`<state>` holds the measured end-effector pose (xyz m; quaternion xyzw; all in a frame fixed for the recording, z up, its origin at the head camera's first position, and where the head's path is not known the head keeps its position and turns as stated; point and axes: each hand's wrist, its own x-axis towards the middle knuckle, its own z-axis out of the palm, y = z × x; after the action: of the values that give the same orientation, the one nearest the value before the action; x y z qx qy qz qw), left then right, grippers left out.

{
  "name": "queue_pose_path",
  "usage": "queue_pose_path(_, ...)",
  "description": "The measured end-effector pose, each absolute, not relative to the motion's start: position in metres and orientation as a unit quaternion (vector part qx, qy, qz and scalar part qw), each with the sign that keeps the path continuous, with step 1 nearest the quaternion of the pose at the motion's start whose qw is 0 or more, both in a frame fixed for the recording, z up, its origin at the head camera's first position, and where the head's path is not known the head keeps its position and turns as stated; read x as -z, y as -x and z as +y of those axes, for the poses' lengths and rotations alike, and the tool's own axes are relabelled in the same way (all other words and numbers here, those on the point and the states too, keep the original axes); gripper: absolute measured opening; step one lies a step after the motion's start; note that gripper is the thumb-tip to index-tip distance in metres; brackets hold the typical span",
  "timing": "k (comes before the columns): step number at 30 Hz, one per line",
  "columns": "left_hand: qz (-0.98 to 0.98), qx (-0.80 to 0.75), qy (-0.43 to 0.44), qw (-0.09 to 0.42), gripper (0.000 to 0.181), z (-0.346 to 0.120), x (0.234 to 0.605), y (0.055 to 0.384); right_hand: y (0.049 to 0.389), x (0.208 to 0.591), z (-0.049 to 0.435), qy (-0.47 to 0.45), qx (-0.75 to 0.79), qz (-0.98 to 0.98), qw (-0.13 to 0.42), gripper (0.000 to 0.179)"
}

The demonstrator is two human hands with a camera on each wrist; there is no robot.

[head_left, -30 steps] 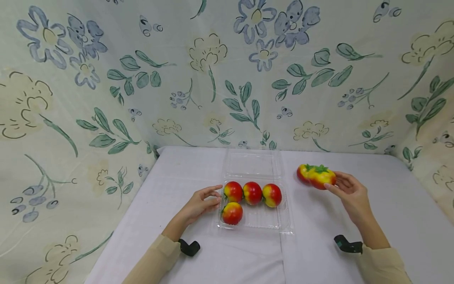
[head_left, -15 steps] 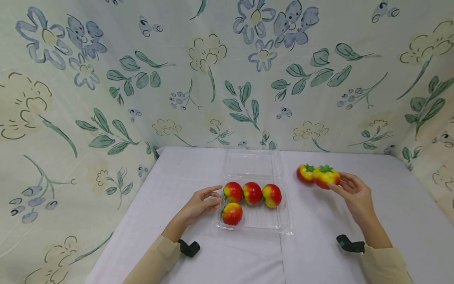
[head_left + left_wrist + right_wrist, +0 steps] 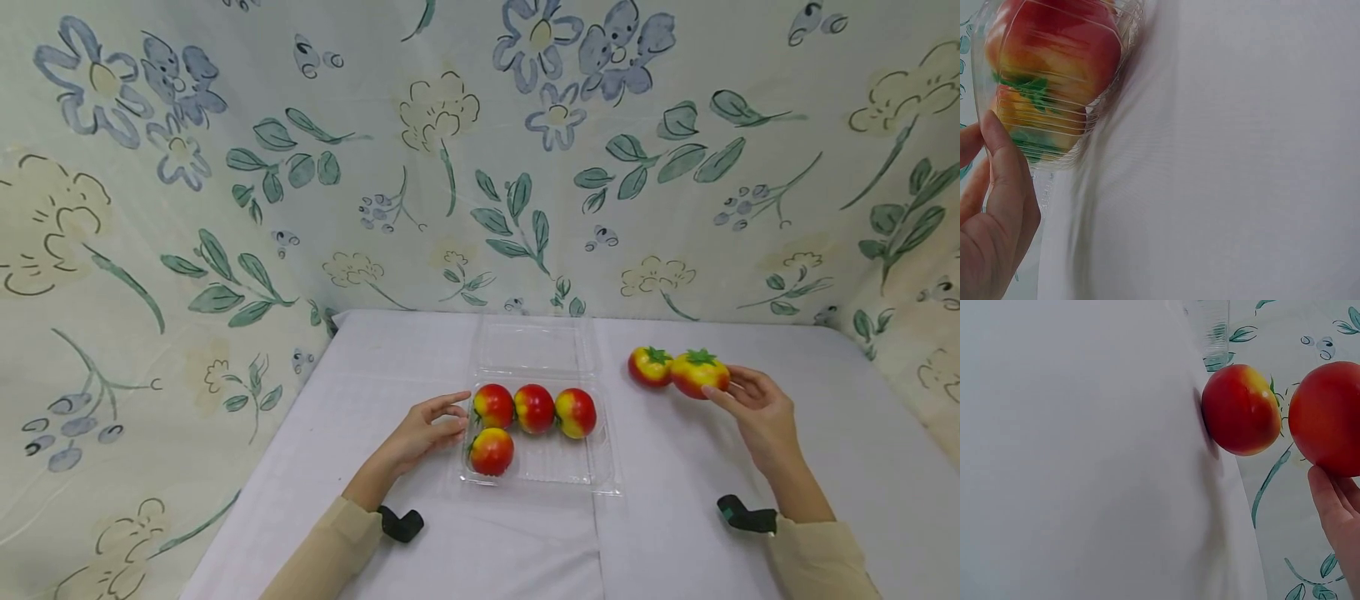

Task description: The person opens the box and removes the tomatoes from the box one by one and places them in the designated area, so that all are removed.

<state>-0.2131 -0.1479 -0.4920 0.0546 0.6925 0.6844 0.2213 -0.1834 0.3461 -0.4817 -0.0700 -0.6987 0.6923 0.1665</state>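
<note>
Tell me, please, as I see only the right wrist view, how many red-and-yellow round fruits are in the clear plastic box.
Observer: The head view shows four red-and-yellow round fruits in the clear plastic box.
Operator: Thank you; what is at the box's left edge?
Observer: The left hand is there, its fingers touching the box.
Operator: And what tops the held fruit, which my view cuts off?
Observer: A green leafy top, facing up in the head view.
</note>
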Motion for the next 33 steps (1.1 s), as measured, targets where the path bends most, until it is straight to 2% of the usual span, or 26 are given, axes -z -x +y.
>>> queue_pose_path(7, 0.695, -0.682, -0.057, 0.220, 0.053, -0.147, 0.491, 0.213, 0.188, 0.485, 0.351, 0.070, -0.718, -0.671, 0.172, 0.041)
queue_pose_path(10, 0.694, -0.683, -0.058, 0.220, 0.052, -0.147, 0.491, 0.213, 0.192, 0.487, 0.352, 0.098, -0.702, -0.683, 0.175, 0.043)
queue_pose_path(14, 0.690, -0.686, -0.062, 0.220, 0.052, -0.147, 0.492, 0.213, 0.196, 0.487, 0.355, 0.139, -0.674, -0.706, 0.165, 0.046)
queue_pose_path(21, 0.688, -0.688, -0.062, 0.222, 0.052, -0.147, 0.491, 0.212, 0.199, 0.488, 0.360, 0.145, -0.721, -0.661, 0.149, 0.044)
queue_pose_path(33, 0.687, -0.689, -0.064, 0.220, 0.052, -0.148, 0.492, 0.214, 0.209, 0.492, 0.364, 0.190, -0.695, -0.680, 0.133, 0.060)
